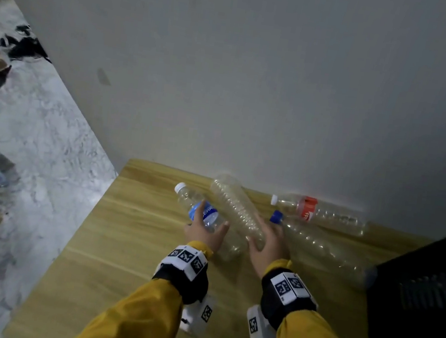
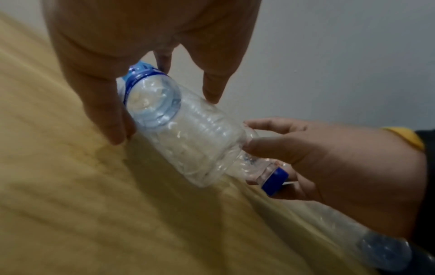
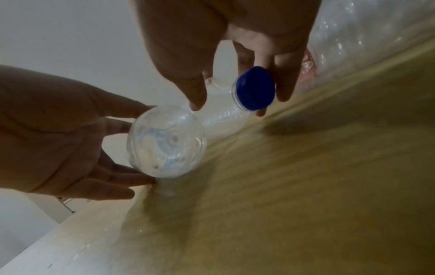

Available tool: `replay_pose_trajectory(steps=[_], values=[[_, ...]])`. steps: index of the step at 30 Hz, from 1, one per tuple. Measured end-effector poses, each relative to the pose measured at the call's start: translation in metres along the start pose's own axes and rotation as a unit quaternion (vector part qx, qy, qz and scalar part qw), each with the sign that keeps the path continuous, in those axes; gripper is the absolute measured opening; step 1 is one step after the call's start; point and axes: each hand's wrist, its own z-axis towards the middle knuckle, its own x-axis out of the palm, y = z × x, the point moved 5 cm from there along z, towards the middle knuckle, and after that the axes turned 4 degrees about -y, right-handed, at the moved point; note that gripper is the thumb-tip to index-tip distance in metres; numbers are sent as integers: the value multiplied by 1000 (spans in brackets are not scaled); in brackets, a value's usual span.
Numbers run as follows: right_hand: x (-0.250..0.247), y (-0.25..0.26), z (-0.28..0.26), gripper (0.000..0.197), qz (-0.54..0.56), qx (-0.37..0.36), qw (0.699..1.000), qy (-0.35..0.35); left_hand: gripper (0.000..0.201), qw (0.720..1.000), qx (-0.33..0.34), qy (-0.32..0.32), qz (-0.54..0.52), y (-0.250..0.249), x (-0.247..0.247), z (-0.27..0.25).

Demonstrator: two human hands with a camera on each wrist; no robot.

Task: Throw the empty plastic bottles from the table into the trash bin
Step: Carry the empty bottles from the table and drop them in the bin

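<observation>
Clasping blue-label bottle (image 1: 210,217), left hand (image 1: 202,233) sits clear of table edge (image 1: 88,224); right hand (image 1: 270,244) open.

Four empty clear plastic bottles are seen lying on their sides. The blue-labelled bottle (image 1: 211,214), white-capped, is clasped around its middle between the thumb and fingers of the left hand (image 1: 204,232), with its cap pointed away from the wrist. Just right of that grip lies the unlabelled ribbed bottle (image 1: 235,207), its near end covered by the right hand (image 1: 267,241). The blue-capped bottle (image 1: 320,245) is met at its cap by that hand's fingertips. The red-labelled bottle (image 1: 321,212) lies beyond them, untouched.
</observation>
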Motion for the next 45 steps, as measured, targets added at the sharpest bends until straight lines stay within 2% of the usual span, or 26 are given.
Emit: replay_pose_trajectory(steps=[7, 11, 14, 17, 22, 26, 30, 32, 38, 42, 45], values=[[6, 11, -23, 60, 45, -8, 999, 8, 75, 997, 17, -31, -69, 31, -33, -13], [28, 34, -50, 61, 58, -40, 997, 29, 66, 989, 30, -81, -122, 57, -80, -36], [60, 62, -82, 61, 73, -81, 992, 67, 66, 977, 32, -141, -156, 90, -134, -64], [100, 95, -130, 61, 72, -132, 982, 113, 68, 964, 17, -204, -166, 139, -196, -97], [173, 143, -236, 58, 77, -212, 953, 203, 70, 926, -41, -318, -198, 249, -295, -175], [229, 147, -320, 57, 26, -234, 921, 312, 63, 889, -128, -375, -228, 343, -331, -250], [273, 121, -388, 58, -68, -246, 877, 406, 63, 845, -217, -399, -283, 431, -327, -309], [288, 98, -408, 58, -124, -239, 856, 441, 63, 832, -265, -391, -292, 467, -310, -330], [325, 19, -422, 52, -266, -214, 813, 471, 58, 799, -360, -350, -331, 556, -237, -352], [346, -18, -421, 50, -321, -201, 793, 477, 60, 805, -396, -301, -324, 589, -202, -341], [360, -30, -424, 64, -320, -200, 790, 484, 67, 823, -402, -273, -296, 598, -197, -330]])
